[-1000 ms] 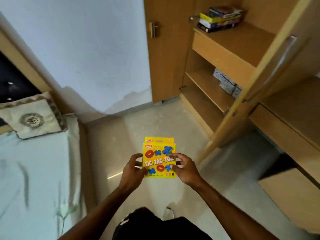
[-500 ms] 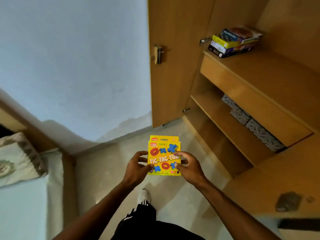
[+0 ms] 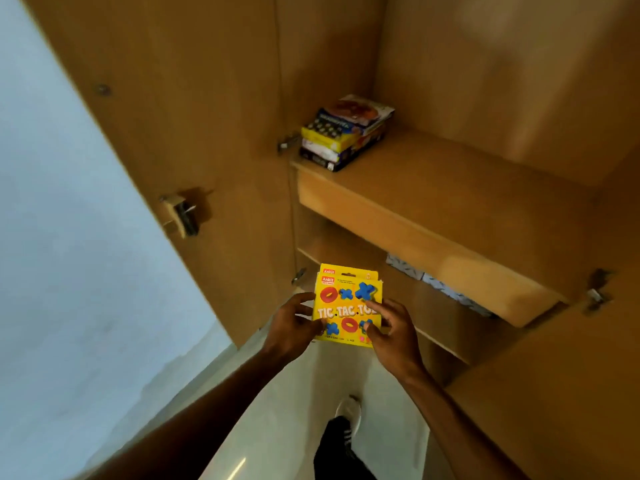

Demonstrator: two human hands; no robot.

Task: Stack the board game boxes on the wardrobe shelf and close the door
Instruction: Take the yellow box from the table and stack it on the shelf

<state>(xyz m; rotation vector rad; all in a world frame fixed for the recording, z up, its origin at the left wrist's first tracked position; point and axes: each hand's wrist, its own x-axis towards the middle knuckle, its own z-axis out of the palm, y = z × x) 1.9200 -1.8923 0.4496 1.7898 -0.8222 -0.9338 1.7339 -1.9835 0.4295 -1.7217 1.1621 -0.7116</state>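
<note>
Two hands hold a yellow Tic-Tac-Toe box (image 3: 347, 306) face-up over the pale floor (image 3: 294, 410), just below the centre of the view. The left hand (image 3: 289, 329) clasps the box's left edge, at 9 o'clock of the box, thumb on the printed face. The right hand (image 3: 394, 332) grips the right edge at 3 o'clock, its fingers (image 3: 375, 304) spread across the lettering. A second yellow card edge shows just behind the box's top, so it may be two packs held together; I cannot tell.

Up at 12 o'clock from the box, well apart from it, a stack of board game boxes (image 3: 346, 133) lies on the wardrobe shelf (image 3: 450, 188), pushed into the shelf's left rear corner. Patterned boxes (image 3: 436, 285) sit on the lower shelf (image 3: 408, 299), at 2 o'clock from the hands. The open wardrobe door (image 3: 166, 116) stands at 10 o'clock, with a metal latch (image 3: 181, 214) on its inner face. One shoe (image 3: 348, 412) and a dark trouser leg show at 6 o'clock.
</note>
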